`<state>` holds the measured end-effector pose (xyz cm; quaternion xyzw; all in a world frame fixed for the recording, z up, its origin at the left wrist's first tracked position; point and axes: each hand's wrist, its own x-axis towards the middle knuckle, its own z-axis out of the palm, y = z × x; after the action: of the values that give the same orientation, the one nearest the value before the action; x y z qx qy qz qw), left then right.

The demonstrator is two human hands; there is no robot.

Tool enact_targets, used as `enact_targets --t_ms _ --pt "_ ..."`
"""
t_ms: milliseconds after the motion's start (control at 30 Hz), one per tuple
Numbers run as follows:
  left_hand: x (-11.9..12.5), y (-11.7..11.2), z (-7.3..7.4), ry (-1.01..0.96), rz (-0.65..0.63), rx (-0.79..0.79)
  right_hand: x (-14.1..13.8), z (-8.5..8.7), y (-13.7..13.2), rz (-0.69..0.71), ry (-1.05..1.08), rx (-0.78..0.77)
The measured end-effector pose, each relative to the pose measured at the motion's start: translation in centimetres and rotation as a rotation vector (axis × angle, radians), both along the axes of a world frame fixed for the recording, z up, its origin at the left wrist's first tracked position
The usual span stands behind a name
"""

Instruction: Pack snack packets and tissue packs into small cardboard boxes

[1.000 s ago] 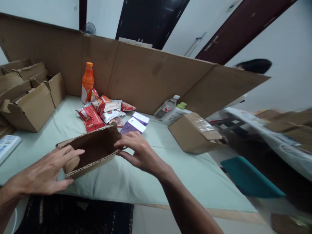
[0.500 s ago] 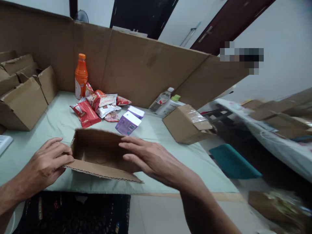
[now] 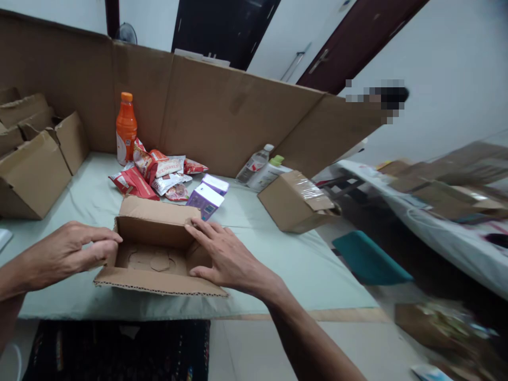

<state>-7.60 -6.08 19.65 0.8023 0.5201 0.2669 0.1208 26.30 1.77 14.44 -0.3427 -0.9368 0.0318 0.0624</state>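
A small cardboard box (image 3: 159,286) sits upright near the table's front edge, its top open and its inner bottom in view. Its near flap leans toward me, and the far flap stands up. At the box's left end, my left hand (image 3: 79,251) is closed on the edge, thumb and fingers together. My right hand (image 3: 224,254) rests over the right end with fingers spread; its fingertips touch the far right corner and the thumb lies inside the opening. Beyond the box are several red and white snack packets (image 3: 159,172) and two purple-and-white cartons (image 3: 207,196).
An orange drink bottle (image 3: 126,129) stands behind the packets. Larger cardboard boxes (image 3: 34,174) stand at left. A clear bottle (image 3: 256,164), a white bottle with a green cap (image 3: 269,173) and a taped box (image 3: 291,201) are at right. Cardboard panels (image 3: 222,111) wall the back.
The far flap has come up and the box's bottom now shows. My right hand has shifted left and its thumb has dropped into the box. The view has turned slightly right.
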Motion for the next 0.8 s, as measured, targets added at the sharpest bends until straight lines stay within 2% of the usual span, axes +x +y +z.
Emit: enact_targets --t_ms 67,133,200,300,433,500,600,667,800 --pt "0.2 1.1 -0.7 0.080 -0.127 -0.026 0.1 -0.1 0.1 0.002 0.027 -0.002" --pt "0.1 1.5 -1.9 0.173 -0.193 0.057 0.3 -0.3 0.3 0.009 0.051 -0.004" --pt "-0.3 1.4 -3.1 0.246 -0.214 0.116 0.3 -0.6 0.4 0.018 0.063 -0.007" --pt "-0.9 1.1 -4.9 0.309 -0.209 0.124 0.4 -0.6 0.5 0.038 0.086 -0.019" --pt "-0.8 1.0 -6.1 0.329 -0.175 0.075 1.5 0.0 1.2 0.056 0.262 -0.093" --pt "-0.6 0.9 -6.2 0.341 -0.165 0.059 2.5 0.4 2.6 -0.016 0.428 -0.121" --pt "-0.3 0.7 -6.0 0.356 -0.163 0.048 3.5 0.3 6.3 -0.246 0.567 -0.053" --pt "-0.3 0.6 -5.9 0.349 -0.157 0.035 3.6 -0.4 9.3 -0.380 0.491 -0.005" --pt "-0.2 0.5 -5.7 0.322 -0.143 -0.008 2.7 -3.0 13.5 -0.565 0.149 -0.006"
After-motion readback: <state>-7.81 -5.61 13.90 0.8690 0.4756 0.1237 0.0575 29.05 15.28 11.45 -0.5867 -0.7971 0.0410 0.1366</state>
